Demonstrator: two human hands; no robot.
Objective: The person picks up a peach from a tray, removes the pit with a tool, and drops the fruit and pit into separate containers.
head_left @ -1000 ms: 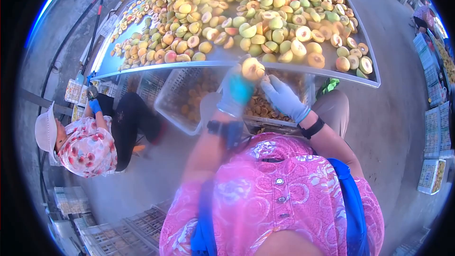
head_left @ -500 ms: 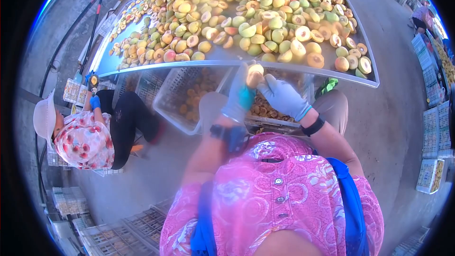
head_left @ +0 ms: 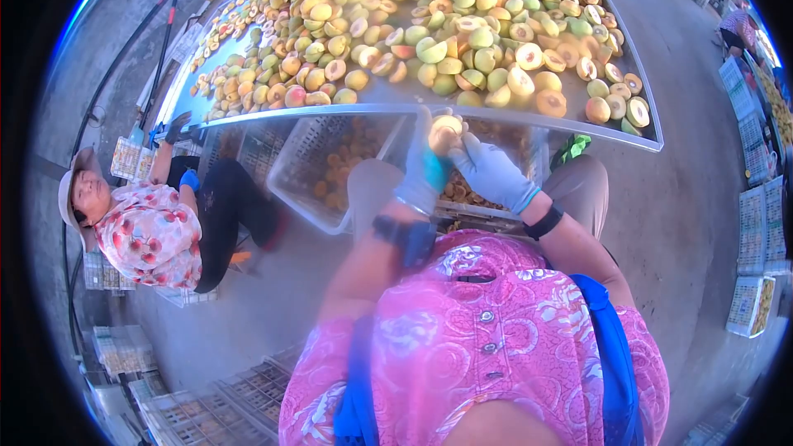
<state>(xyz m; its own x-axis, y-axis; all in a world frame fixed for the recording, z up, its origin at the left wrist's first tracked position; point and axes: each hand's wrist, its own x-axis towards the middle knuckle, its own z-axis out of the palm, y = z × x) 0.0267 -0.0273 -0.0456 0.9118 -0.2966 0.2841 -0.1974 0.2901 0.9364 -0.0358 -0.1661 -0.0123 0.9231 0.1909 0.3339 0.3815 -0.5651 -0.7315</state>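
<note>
Just below the metal table edge, my gloved left hand (head_left: 423, 167) is closed around a peach half (head_left: 444, 134), its cut side facing up. My gloved right hand (head_left: 493, 172) has its fingers bent in against the right side of that half; whether they also grip a small tool is hidden. Many more peach halves (head_left: 487, 58), green, yellow and reddish, lie spread over the metal-rimmed table (head_left: 388, 109) in front of me. Under my hands, between my knees, a crate (head_left: 487, 213) contains brownish pieces.
Left of my knee stands a plastic crate (head_left: 289, 186) with fruit pieces in it. A seated co-worker (head_left: 153, 235) in a hat works farther left. Stacked crates (head_left: 752, 227) line the right side, and more crates (head_left: 206, 409) sit behind at lower left. Something green (head_left: 576, 146) hangs by my right knee.
The peach half has shifted slightly downward and its cut face shows more fully. My hands stay together on it. The co-worker's head has lifted, and one hand has moved to the table edge.
</note>
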